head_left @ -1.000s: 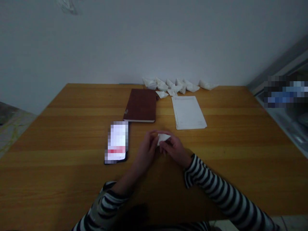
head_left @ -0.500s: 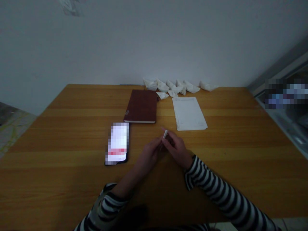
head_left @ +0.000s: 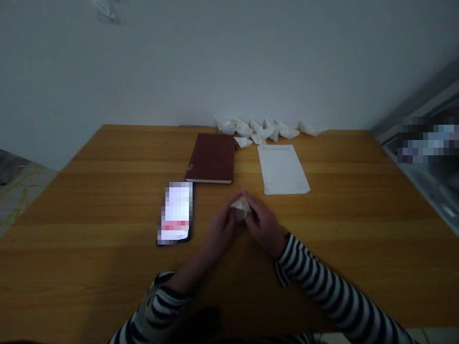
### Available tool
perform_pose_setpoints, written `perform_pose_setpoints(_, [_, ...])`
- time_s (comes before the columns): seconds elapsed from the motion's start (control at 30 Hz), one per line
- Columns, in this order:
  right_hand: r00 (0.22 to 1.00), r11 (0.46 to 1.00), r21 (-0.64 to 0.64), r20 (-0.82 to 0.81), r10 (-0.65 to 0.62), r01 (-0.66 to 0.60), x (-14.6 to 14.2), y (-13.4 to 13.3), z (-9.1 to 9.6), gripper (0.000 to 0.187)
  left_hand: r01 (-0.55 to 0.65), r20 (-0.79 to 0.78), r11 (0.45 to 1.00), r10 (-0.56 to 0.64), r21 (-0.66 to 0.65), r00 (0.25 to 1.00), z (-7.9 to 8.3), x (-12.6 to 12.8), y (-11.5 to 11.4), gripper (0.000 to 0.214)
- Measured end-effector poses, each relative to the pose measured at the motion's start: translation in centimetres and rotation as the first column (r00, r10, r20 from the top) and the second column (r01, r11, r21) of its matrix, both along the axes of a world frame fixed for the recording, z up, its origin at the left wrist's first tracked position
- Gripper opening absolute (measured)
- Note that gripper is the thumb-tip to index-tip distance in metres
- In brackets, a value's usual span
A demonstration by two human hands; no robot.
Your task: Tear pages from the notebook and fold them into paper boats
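Observation:
A small folded piece of white paper (head_left: 240,208) sits between my two hands above the wooden table (head_left: 89,267). My left hand (head_left: 221,228) pinches its left side with curled fingers. My right hand (head_left: 263,223) grips its right side, fingertips meeting over the top. Both sleeves are black-and-white striped. Part of the paper is hidden behind my fingers.
A phone (head_left: 175,212) with a lit screen lies left of my hands. Behind it rests a dark red notebook (head_left: 211,157), and a stack of white sheets (head_left: 282,169) lies to its right. Several folded white paper shapes (head_left: 261,130) line the table's far edge by the wall.
The paper was seen edge-on half a second ago; now it faces me as a wider folded shape. Both hands stayed in the same spot and closed around it.

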State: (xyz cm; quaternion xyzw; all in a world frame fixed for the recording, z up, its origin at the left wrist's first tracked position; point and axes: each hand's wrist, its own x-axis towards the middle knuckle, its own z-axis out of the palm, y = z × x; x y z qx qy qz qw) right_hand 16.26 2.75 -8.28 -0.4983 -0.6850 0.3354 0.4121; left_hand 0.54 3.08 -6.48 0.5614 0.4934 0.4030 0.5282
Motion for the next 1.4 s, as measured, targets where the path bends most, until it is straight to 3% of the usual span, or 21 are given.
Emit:
perform_pose_setpoints(0.07, [0.998,0.999,0.037,-0.068,-0.008,0.010,0.1,0.0,0.0,0.047,-0.056,0.141,0.990,0.074,-0.133,0.987,-0.5,0.0,0.1,0.041])
perform_pose_setpoints(0.17, [0.973,0.994,0.010,-0.208,-0.101,0.105,0.4,0.3,0.2,0.031,0.000,0.395,0.944,0.138,-0.329,0.908,-0.8,0.0,0.1,0.042])
perform_pose_setpoints(0.27, [0.956,0.993,-0.009,-0.270,-0.115,0.117,0.6,0.4,0.6,0.025,0.039,0.508,0.918,0.183,-0.395,0.842,-0.5,0.0,0.1,0.039])
perform_pose_setpoints(0.37, [0.956,1.000,-0.013,-0.290,-0.031,0.029,0.4,0.2,0.7,0.022,-0.069,0.389,0.932,0.214,-0.355,0.896,-0.1,-0.2,0.2,0.034])
perform_pose_setpoints(0.47, [0.933,0.993,-0.119,-0.354,-0.064,0.023,-0.2,0.0,0.4,0.015,-0.146,0.265,0.944,0.229,-0.297,0.937,0.4,-0.3,0.4,0.041])
perform_pose_setpoints(0.6, [0.886,0.958,-0.286,-0.442,-0.142,0.011,-0.7,0.2,-0.2,0.048,-0.177,0.234,0.944,0.245,-0.277,0.941,1.0,-0.3,0.3,0.068])
perform_pose_setpoints(0.73, [0.883,0.916,-0.376,-0.465,-0.058,-0.138,-0.5,0.4,-0.3,0.059,-0.195,0.217,0.945,0.255,-0.263,0.942,1.1,0.1,-0.2,0.048])
perform_pose_setpoints(0.9, [0.917,0.922,-0.345,-0.399,0.026,-0.177,-0.4,0.3,-0.4,0.052,-0.203,0.201,0.950,0.252,-0.238,0.946,0.7,0.0,0.0,0.034])
perform_pose_setpoints(1.17, [0.968,0.959,-0.216,-0.209,0.140,-0.185,-0.4,-0.2,-0.8,0.048,-0.254,-0.016,0.959,0.254,-0.128,0.967,1.0,-1.1,0.8,0.015])
perform_pose_setpoints(1.3, [0.988,0.989,-0.102,-0.118,0.097,-0.109,-0.3,-0.1,-0.4,0.024,-0.213,-0.116,0.977,0.211,-0.002,0.970,0.8,-1.0,0.3,0.012])
perform_pose_setpoints(1.4, [0.997,0.997,-0.064,-0.056,0.049,-0.052,0.0,0.1,-0.1,0.023,-0.125,-0.229,0.982,0.155,0.140,0.961,0.7,-1.0,0.2,0.013])
